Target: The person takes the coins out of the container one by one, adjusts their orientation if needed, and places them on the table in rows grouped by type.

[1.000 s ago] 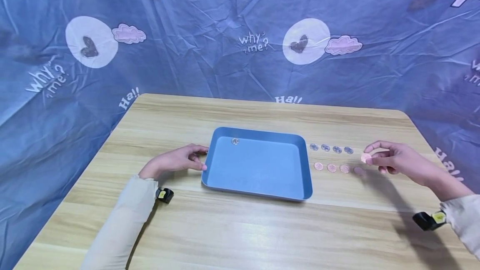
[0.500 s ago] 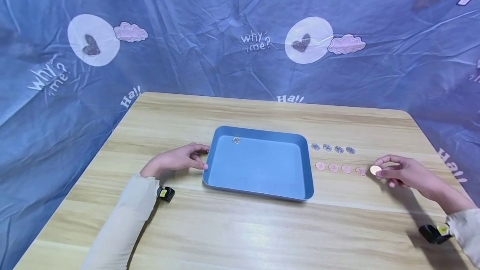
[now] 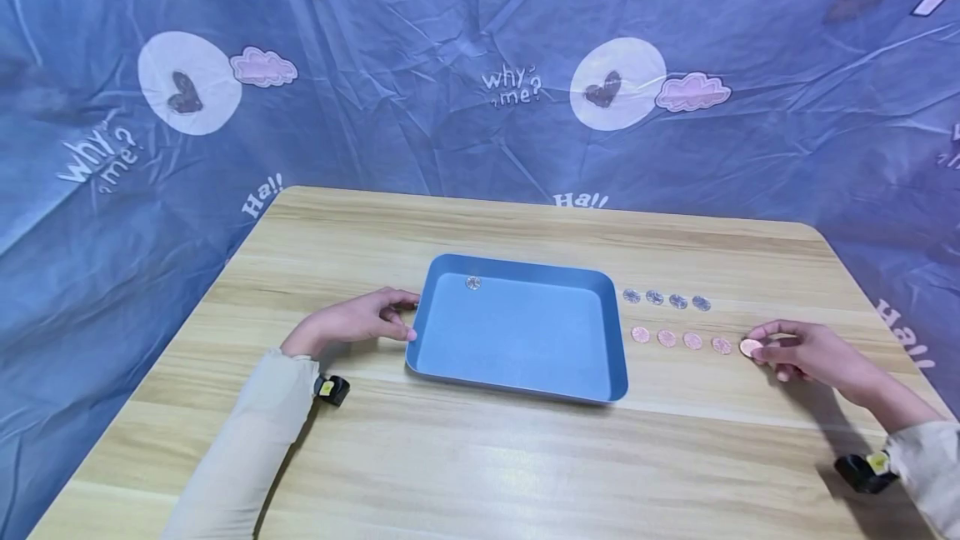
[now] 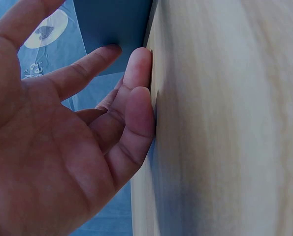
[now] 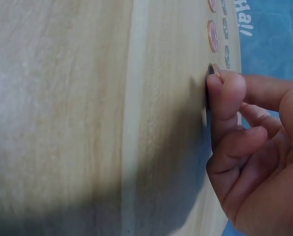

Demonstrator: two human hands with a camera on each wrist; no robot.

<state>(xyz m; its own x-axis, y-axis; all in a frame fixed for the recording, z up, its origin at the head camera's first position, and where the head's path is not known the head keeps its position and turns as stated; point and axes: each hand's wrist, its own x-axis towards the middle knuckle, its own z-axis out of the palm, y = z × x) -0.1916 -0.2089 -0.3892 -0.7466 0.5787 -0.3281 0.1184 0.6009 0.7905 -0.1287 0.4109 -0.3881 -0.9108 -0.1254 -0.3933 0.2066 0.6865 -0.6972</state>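
With thumb and fingertips my right hand [image 3: 813, 355] pinches a copper-coloured coin [image 3: 751, 347], low at the right end of the nearer row. In the right wrist view the fingers [image 5: 227, 93] mostly cover this coin. Several pinkish copper coins [image 3: 692, 342] lie in that row. Behind them runs a row of several silver coins [image 3: 678, 302]. My left hand [image 3: 360, 322] rests at the left side of a blue tray [image 3: 517, 390], its fingertips touching the wall with fingers relaxed. One silver coin [image 3: 472, 282] lies inside the tray at the back left.
All of this stands on a light wooden table [image 3: 480, 457]. Behind it hangs a blue printed cloth [image 3: 420, 107]. The right ends of both coin rows lie left of my right hand, and the tray's right wall [image 3: 617, 340] is close to their left ends.
My right hand has moved the copper coin down and slightly right, from above the nearer row to its right end. The left hand and tray have stayed put.
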